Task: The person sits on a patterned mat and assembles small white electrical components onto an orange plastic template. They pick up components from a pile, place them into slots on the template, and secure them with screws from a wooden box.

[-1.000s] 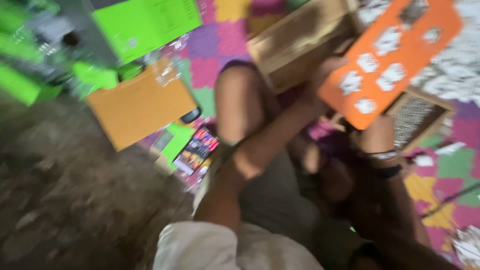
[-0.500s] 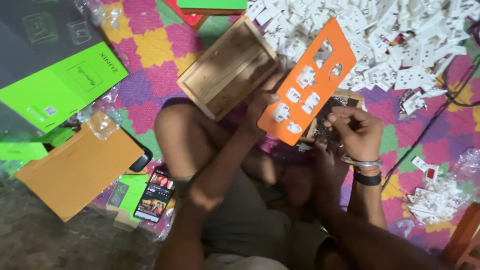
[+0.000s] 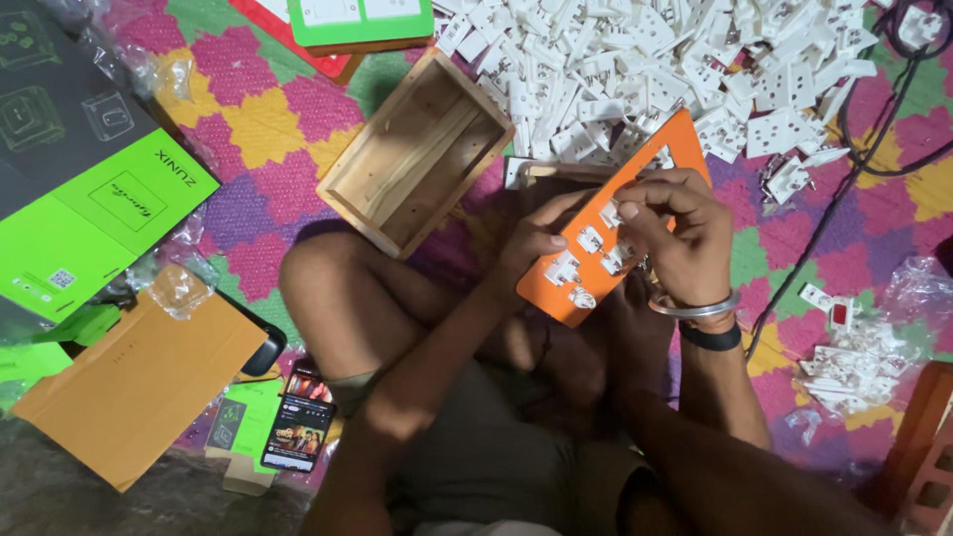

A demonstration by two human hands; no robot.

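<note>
Orange plate [image 3: 635,223], swung down from an earlier raised tilt and now steadied over the lap, is gripped at nine o'clock by left hand [image 3: 541,243] while right hand [image 3: 680,233] pinches a white insert [image 3: 612,213]; wooden box [image 3: 422,149] at ten o'clock.
</note>
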